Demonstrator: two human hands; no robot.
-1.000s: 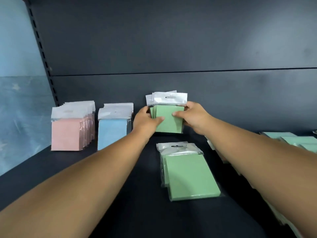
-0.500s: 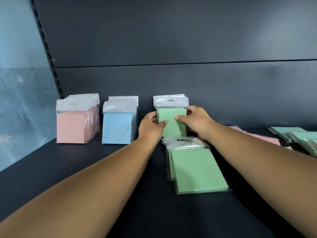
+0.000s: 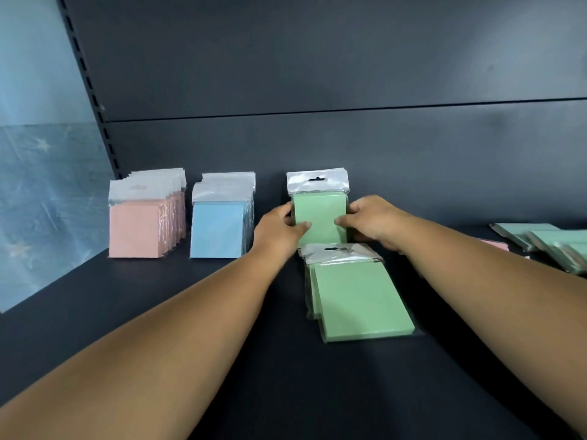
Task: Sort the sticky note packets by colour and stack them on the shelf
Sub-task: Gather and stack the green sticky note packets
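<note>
A small bundle of green sticky note packets [image 3: 319, 211] stands upright near the back of the dark shelf [image 3: 158, 296]. My left hand [image 3: 278, 230] grips its left side and my right hand [image 3: 370, 222] grips its right side, thumbs on the front face. Just in front of the bundle, more green packets [image 3: 359, 300] lie flat on the shelf. To the left stand an upright row of pink packets [image 3: 139, 227] and an upright row of blue packets [image 3: 219, 227].
At the right edge lie loose teal-green packets [image 3: 552, 242] and a pink packet [image 3: 494, 246], partly hidden behind my right forearm. The shelf's back panel [image 3: 317, 90] rises close behind the rows. A slotted upright [image 3: 92, 96] and a blue wall stand at the left.
Both hands have lowered the upright green bundle from above the shelf down onto it, near the back panel. Its packets now line up squarely.
</note>
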